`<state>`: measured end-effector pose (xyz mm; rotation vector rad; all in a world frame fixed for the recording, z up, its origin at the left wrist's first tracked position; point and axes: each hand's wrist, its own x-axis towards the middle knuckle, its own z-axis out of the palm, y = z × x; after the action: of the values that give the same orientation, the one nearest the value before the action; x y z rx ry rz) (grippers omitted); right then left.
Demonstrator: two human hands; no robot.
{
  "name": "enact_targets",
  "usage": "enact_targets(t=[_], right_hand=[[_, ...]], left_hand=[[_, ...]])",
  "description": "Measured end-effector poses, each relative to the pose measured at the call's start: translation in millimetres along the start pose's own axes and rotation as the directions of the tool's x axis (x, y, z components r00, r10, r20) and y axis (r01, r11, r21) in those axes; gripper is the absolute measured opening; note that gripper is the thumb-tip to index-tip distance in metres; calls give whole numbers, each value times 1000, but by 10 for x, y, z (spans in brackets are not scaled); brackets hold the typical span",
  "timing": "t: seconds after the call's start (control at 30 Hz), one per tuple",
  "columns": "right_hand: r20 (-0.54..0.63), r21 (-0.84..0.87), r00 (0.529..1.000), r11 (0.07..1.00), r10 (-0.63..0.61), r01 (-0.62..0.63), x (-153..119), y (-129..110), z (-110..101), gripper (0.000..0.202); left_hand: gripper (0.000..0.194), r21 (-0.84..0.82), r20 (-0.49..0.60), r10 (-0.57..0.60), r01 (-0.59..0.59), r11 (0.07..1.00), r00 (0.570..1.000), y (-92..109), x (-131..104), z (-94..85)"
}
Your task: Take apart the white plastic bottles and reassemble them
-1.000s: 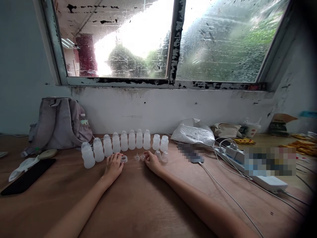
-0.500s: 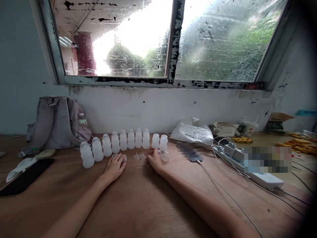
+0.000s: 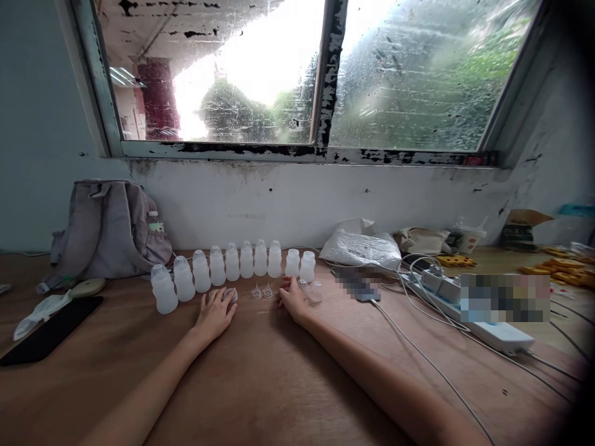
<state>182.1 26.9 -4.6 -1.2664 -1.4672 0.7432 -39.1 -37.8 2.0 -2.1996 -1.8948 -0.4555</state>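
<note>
Head view: from where I stand, the person sits with both forearms laid across a brown tabletop (image 3: 260, 384), a hand at the end of each among baby-bottle parts. The left hand (image 3: 216, 314) lies palm down, its fingers slightly bent over the screw collars (image 3: 233, 297), one of which shows beside the fingertips; I can't tell whether it grips anything. The right hand (image 3: 292, 300) is partly curled, thumb side toward the middle, just in front of two uncapped baby bottles (image 3: 307, 267). Its fingertips are too small to make out, so I can't say if they have hold of something.

Between the hands, two clear nipples (image 3: 256, 293) stand side by side on the table. Just beyond the right hand on its outer side are two translucent caps (image 3: 315, 293), near each other. Behind it all, eight frosted baby bottles with caps (image 3: 201, 272) stand upright in a curved row, which the uncapped pair continues at the right end.

Over to the left, a grey backpack (image 3: 106, 226) leans by the wall; on the right lie a silver padded mailer (image 3: 367, 248) and a white power strip (image 3: 504, 334) with cables.
</note>
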Motion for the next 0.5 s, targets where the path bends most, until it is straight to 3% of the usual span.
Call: enact_targets(t=[0.13, 0.23, 0.37, 0.43, 0.5], right_hand=[[6, -39, 996, 996, -86, 86, -74, -44, 9, 30], [36, -133, 965, 956, -261, 263, -108, -158, 26, 31], [120, -457, 826, 708, -551, 539, 112, -458, -13, 34], [171, -607, 772, 552, -612, 572, 326, -617, -60, 41], [166, -729, 779, 456, -605, 510, 534, -724, -98, 47]], left_hand=[[42, 10, -33, -21, 21, 1000, 999, 14, -8, -13], [43, -1, -35, -17, 17, 1000, 999, 11, -11, -15], [46, -16, -49, -23, 22, 1000, 999, 6, -17, -13], [49, -23, -57, -29, 28, 999, 998, 6, -20, -6], [50, -28, -44, -36, 35, 999, 998, 3, -21, 7]])
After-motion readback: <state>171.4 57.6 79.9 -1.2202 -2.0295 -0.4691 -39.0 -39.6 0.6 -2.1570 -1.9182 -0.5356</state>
